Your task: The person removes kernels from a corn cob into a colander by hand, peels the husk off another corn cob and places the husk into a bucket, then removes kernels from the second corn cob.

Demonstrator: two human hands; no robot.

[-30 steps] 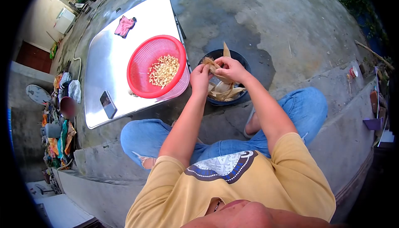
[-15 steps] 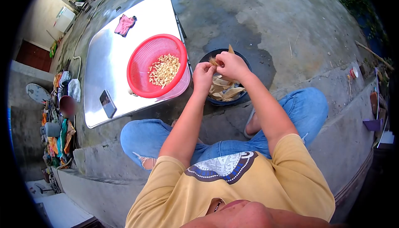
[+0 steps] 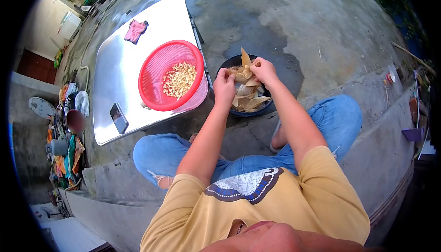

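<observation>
Over a dark bucket point(image 3: 263, 109), both hands grip a dry, tan corn husk point(image 3: 245, 74) with a pointed leaf sticking up. My left hand point(image 3: 224, 86) is closed on its left side, where some brownish silk shows. My right hand point(image 3: 264, 72) pinches a leaf on the right side. Whether a cob is inside the husk I cannot tell. Below the hands, loose husks point(image 3: 250, 101) fill the bucket. To the left, a red strainer basket point(image 3: 149, 80) holds pale yellow corn kernels point(image 3: 179, 80).
A shiny metal table point(image 3: 108, 68) carries the basket, a phone point(image 3: 119, 118) and a pink cloth point(image 3: 136, 31). The bucket stands on wet concrete point(image 3: 294, 64) beside the table. Piled clutter point(image 3: 69, 146) lines the wall at far left.
My hands have moved apart, the right one outward to the right. The husk between them is spread wider, and more of it shows. The view has shifted slightly.
</observation>
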